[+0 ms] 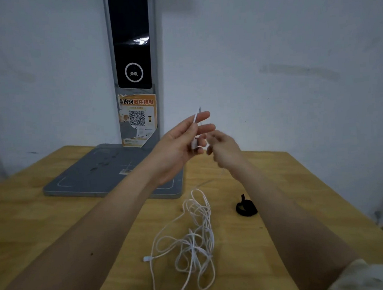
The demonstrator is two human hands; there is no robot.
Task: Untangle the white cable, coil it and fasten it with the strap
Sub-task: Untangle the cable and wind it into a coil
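one plug end lifted, tangle on the table
my left hand [181,143] pinches the white cable [192,241] end high so the slack hangs; my right hand [220,149] blurs, grip unclear; strap [246,207] waits beside

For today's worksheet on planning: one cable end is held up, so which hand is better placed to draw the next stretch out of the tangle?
Probably the right hand: the left hand pinches the cable end, and the strand runs down beneath the right.
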